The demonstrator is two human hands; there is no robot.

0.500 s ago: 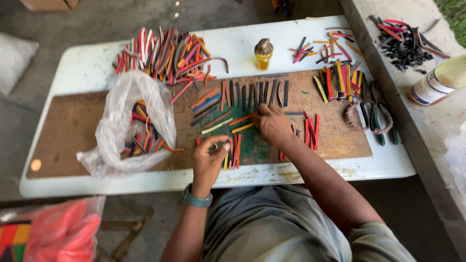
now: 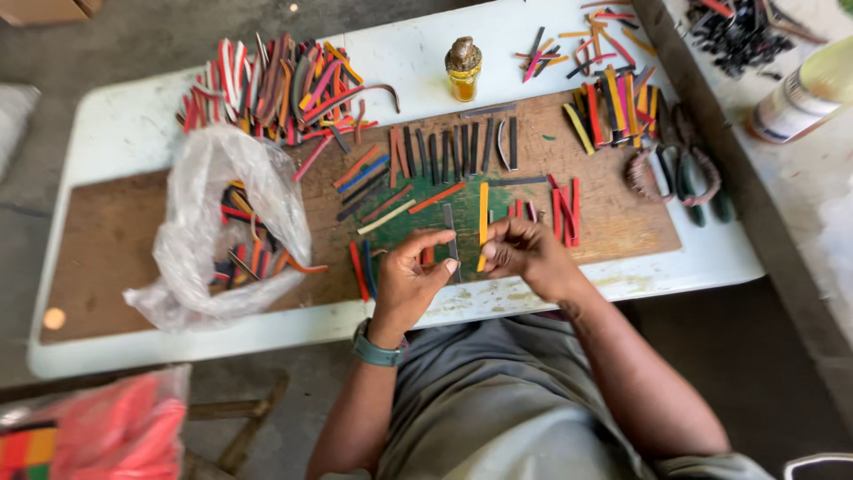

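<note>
A white table [image 2: 115,142] carries a brown board [image 2: 107,240] that spans most of its top. At nine o'clock on the board slumps a clear plastic bag [image 2: 209,222] with coloured strips inside, and at eleven o'clock a loose heap of coloured strips [image 2: 275,84] lies on the table. At one o'clock stands a small amber bottle [image 2: 463,69]; at three o'clock lie pliers [image 2: 689,178] with dark handles. Near six o'clock, over the board's green patch, the left hand [image 2: 410,276] curls thumb and forefinger closed around a dark grey strip [image 2: 450,233], held upright. The right hand [image 2: 524,253], just beside it at its three o'clock, pinches a yellow strip [image 2: 482,233] in closed fingertips.
</note>
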